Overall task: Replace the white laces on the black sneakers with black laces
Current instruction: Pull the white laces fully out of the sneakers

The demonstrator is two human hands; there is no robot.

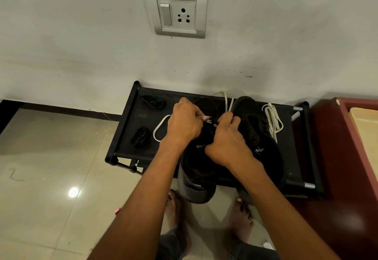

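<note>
Two black sneakers stand on a black fabric rack (pixel 131 120). Over the left sneaker (pixel 196 169) my left hand (pixel 184 123) and my right hand (pixel 227 135) both pinch its white lace (pixel 160 128), which loops out to the left and runs up behind the shoes. The right sneaker (pixel 257 128) has no lace in it; a loose white lace (pixel 272 119) lies bundled beside it. Two coiled black laces lie at the rack's left: one at the back (pixel 152 101), one nearer the front (pixel 140 138).
The rack stands against a white wall with a switch and socket plate (pixel 177 12). A dark red cabinet (pixel 347 178) is close on the right. Glossy floor tiles (pixel 51 178) spread to the left. My bare feet (pixel 241 216) stand below the rack's front edge.
</note>
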